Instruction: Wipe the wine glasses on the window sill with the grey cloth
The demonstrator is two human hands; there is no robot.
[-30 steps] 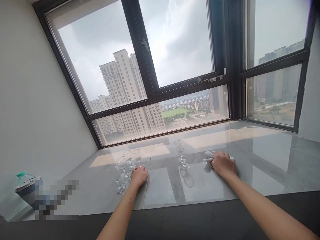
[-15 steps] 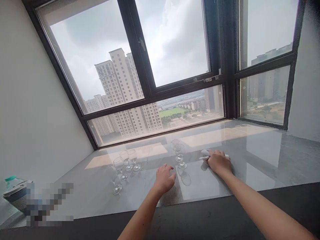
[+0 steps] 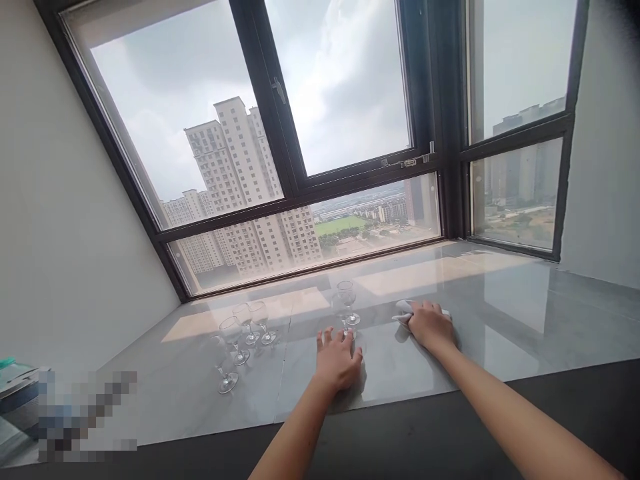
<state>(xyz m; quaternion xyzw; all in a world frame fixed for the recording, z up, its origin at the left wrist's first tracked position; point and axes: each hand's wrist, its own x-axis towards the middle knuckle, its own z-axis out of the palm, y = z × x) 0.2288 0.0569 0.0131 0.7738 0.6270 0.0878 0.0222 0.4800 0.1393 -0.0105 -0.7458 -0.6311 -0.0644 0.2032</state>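
Observation:
My left hand [image 3: 340, 361] reaches over the grey sill with its fingers apart. Just beyond its fingertips shows the foot of a stemmed glass [image 3: 346, 333]; whether the fingers touch it I cannot tell. Behind that stands another clear stemmed glass [image 3: 345, 293], upright. On the right, my right hand [image 3: 431, 325] is closed on a folded white cloth [image 3: 404, 310] and presses it on the sill. Several more stemmed glasses [image 3: 231, 333] stand upright in a group left of my left hand.
The glossy tiled sill [image 3: 490, 340] runs up to a dark-framed window [image 3: 295, 193]. A dark container with a green-topped item [image 3: 17, 393] is at the far left, partly blurred out. White walls [image 3: 90, 220] close in both sides.
My left hand has moved forward and right, up to the nearer glass of the pair. That glass now appears farther left, partly behind my fingers. My right hand stays on the cloth.

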